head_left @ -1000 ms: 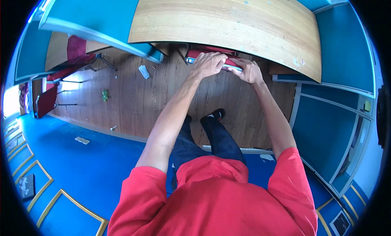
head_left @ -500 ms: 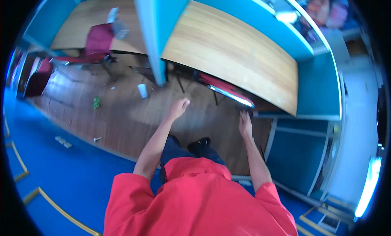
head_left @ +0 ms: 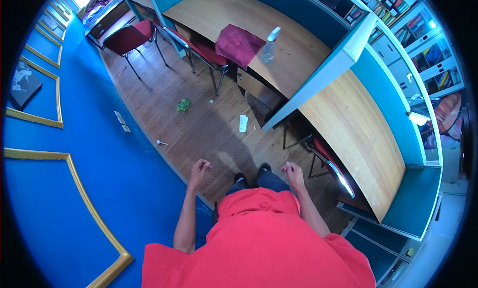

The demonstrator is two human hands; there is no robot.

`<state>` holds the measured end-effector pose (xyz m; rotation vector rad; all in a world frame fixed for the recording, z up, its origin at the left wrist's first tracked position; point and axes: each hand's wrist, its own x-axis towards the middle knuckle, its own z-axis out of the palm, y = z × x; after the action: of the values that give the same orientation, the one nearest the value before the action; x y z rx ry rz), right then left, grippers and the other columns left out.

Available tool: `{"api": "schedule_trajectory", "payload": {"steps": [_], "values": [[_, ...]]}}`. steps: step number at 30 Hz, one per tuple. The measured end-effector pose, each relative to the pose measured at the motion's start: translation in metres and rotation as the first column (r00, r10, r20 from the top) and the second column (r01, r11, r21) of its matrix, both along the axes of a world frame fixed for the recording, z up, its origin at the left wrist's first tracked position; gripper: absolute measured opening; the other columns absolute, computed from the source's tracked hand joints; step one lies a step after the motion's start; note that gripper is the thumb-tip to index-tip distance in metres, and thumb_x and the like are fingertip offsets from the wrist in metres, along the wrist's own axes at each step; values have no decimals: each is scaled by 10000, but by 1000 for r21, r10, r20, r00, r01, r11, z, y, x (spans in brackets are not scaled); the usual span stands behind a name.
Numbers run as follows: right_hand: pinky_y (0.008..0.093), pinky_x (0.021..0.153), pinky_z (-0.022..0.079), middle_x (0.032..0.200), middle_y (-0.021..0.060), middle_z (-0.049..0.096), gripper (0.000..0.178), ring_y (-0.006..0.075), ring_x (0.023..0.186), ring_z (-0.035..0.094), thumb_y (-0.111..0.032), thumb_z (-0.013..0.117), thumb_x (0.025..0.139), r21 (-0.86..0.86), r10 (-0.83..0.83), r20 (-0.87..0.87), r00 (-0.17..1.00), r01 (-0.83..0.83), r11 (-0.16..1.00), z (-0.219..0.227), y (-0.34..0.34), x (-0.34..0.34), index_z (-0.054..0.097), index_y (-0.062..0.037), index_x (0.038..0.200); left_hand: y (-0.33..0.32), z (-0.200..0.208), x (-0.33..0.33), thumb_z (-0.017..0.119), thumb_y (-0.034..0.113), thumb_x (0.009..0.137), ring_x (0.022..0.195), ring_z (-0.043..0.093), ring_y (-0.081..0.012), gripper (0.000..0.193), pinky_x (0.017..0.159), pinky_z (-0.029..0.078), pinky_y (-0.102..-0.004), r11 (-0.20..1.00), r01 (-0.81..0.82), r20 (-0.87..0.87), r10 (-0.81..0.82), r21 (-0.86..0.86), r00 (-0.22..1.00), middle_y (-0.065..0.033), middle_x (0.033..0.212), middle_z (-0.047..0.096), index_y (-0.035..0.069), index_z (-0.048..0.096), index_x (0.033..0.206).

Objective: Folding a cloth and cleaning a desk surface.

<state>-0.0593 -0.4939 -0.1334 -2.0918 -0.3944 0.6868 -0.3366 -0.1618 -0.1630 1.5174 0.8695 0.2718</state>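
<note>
My left hand (head_left: 200,172) hangs over the floor close to the blue wall, its fingers loosely bent and apart, with nothing in it. On the other side of my body, my right hand (head_left: 293,175) is also empty, half curled with the thumb away from the fingers. Nearest to it is a red chair (head_left: 323,151) pushed under the right desk. Neither hand touches anything. Farther off, a maroon cloth (head_left: 238,44) drapes over the edge of the far desk (head_left: 209,9). A clear spray bottle (head_left: 268,50) with a white head stands beside the cloth.
On the wooden floor lie white paper (head_left: 243,123), green leaves (head_left: 183,105) and a small white object (head_left: 162,143). A teal partition (head_left: 318,74) divides the desks. Red chairs (head_left: 130,37) stand farther along. The blue wall (head_left: 94,158) carries gold frames and runs along my left.
My view has swung left, bringing the aisle, far desk and blue wall more into sight. My right hand has come away from the chair by the right desk.
</note>
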Motion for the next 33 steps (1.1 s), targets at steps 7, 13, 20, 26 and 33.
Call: {"api": "schedule_trajectory", "payload": {"steps": [7, 13, 20, 26, 33], "values": [[316, 809, 547, 985, 90, 734, 233, 160, 911, 705, -188, 544, 1061, 184, 104, 1, 995, -102, 977, 19, 148, 49, 661, 11, 1084, 20, 2, 40, 610, 212, 1061, 885, 701, -158, 233, 836, 555, -318, 992, 18, -53, -25, -128, 998, -81, 926, 728, -5, 673, 1004], [339, 904, 550, 1119, 107, 705, 247, 192, 996, 688, -127, 615, 998, 248, -77, -93, 993, 98, 964, -7, 238, 90, 637, -5, 1211, 91, 1, 91, 637, 210, 1044, 874, 701, -154, 239, 832, 557, -311, 995, 8, 44, -4, -96, 999, -77, 924, 733, -16, 694, 991], [377, 941, 532, 1259, 166, 625, 462, 241, 1040, 658, -77, 677, 946, 331, -370, -42, 928, 362, 871, -11, 353, 194, 520, 2, 1373, 211, 11, 184, 654, 211, 1038, 896, 687, -132, 221, 840, 535, -289, 971, 165, -32, -173, -174, 984, -54, 922, 728, -4, 693, 1005], [501, 1116, 417, 1519, 253, 381, 840, 383, 1306, 517, -192, 759, 896, 266, -523, 386, 760, 451, 852, 15, 431, 280, 295, -44, 1580, 299, 22, 279, 694, 228, 999, 829, 677, -121, 214, 764, 529, -282, 976, 201, 52, -197, -81, 979, -48, 885, 727, 14, 704, 1013], [517, 1177, 362, 1540, 287, 306, 924, 440, 1429, 340, -256, 770, 910, 323, -558, 438, 705, 456, 830, 28, 460, 338, 208, -38, 1609, 357, 11, 362, 681, 224, 1002, 878, 680, -108, 203, 763, 532, -281, 959, 246, 73, -238, -139, 968, -41, 931, 729, 30, 686, 1061]]}}
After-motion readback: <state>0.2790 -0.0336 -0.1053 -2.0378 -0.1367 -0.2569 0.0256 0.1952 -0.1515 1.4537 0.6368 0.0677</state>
